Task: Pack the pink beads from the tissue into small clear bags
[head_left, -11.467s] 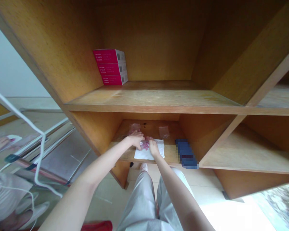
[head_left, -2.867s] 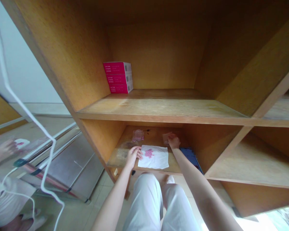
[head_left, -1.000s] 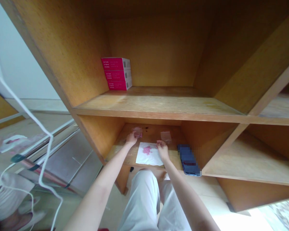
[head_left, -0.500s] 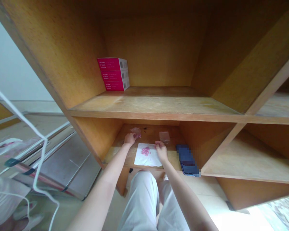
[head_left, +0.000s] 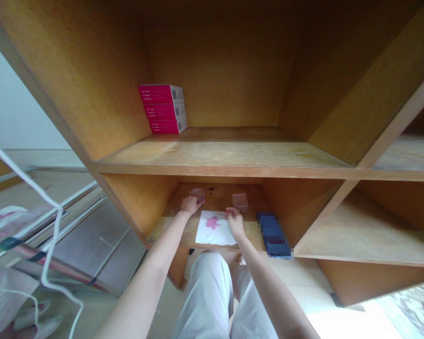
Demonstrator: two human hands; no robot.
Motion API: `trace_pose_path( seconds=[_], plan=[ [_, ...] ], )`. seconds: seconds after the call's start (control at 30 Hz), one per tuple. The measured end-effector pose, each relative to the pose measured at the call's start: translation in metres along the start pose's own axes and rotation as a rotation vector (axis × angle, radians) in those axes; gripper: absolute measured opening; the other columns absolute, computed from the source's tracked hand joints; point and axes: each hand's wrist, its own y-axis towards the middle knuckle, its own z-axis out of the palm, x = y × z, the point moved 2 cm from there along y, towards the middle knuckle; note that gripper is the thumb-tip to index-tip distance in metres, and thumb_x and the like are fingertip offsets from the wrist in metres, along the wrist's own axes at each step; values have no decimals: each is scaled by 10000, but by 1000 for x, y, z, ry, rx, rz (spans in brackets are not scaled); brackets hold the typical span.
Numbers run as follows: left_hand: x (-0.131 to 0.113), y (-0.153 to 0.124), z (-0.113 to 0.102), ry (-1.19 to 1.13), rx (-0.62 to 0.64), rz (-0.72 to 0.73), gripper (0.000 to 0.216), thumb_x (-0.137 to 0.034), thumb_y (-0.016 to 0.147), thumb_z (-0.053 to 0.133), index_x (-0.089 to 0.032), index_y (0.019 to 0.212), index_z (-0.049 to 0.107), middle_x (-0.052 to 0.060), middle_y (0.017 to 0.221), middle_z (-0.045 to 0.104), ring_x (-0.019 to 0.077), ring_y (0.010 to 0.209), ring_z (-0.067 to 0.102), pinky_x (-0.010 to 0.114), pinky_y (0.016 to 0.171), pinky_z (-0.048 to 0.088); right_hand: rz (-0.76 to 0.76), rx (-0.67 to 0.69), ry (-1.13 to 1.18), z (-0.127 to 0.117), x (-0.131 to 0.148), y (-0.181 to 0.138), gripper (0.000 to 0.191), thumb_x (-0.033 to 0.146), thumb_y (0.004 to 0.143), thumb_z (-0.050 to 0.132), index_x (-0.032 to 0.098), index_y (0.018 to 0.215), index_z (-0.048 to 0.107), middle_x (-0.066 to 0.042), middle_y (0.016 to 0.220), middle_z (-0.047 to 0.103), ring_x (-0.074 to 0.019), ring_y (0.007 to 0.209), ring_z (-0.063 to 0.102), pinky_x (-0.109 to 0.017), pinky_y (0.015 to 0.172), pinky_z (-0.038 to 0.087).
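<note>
On the low wooden shelf, my left hand (head_left: 190,205) is closed at a small clear zip bag (head_left: 197,192), with pink bits showing at the fingertips. The hand covers the lower part of that bag. A white sheet (head_left: 203,237) lies flat between my hands, bearing a cluster of small pink pieces (head_left: 212,222). Over the sheet's right edge, my right hand (head_left: 235,221) has its fingers pinched together; whatever is in them is too small to make out. Just beyond it rests a second clear zip bag (head_left: 240,201), lying flat.
A dark blue phone-like object (head_left: 273,235), partly pixelated, lies to the right. Pink boxes (head_left: 164,110) are stacked on the shelf above, whose front edge (head_left: 226,170) overhangs my hands. At left, a white cable (head_left: 53,245) hangs before a metal-edged case (head_left: 81,245).
My left hand has shifted slightly, its fingers lower over the bag and more of the bag's top showing. The right hand stays nearly in place. The view has moved slightly.
</note>
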Motion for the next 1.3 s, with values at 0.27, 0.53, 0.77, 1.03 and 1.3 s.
trace_pose_path(
  seconds=[0.27,0.53,0.77,1.03,1.3],
  plan=[
    [-16,-3,5,115,-18,15,300,-349,785,442,-213,989,614,106,908,652,245,882,583,418,887,302,1,0,-26,0,1,-1,231,243,699,418,167,866,558,-46,780,608,-162,646,561,-277,592,439],
    [-15,-4,7,101,-62,-77,340,-353,824,358,-208,939,643,108,883,658,231,855,595,435,940,254,0,-16,-10,0,6,-1,213,229,693,431,173,845,569,-41,758,612,-159,668,562,-265,598,440],
    [-9,-6,2,-58,-217,-135,358,-349,845,323,-194,1003,605,114,851,664,229,825,608,411,941,279,31,-6,-16,0,6,-1,226,244,699,423,162,862,556,-50,773,608,-158,649,562,-265,585,440],
    [13,-4,-8,-634,-570,-244,263,-261,854,311,-167,936,543,60,935,629,148,854,581,244,768,427,32,-5,-8,0,6,-2,223,243,698,420,163,863,547,-46,760,598,-154,633,558,-267,592,443],
    [-7,-39,-15,-1297,-624,-256,240,-331,833,342,-164,939,479,63,903,618,150,847,595,279,727,470,-4,-59,53,-3,19,-6,256,281,724,416,142,900,541,-58,766,599,-156,663,563,-283,630,450]
  ],
)
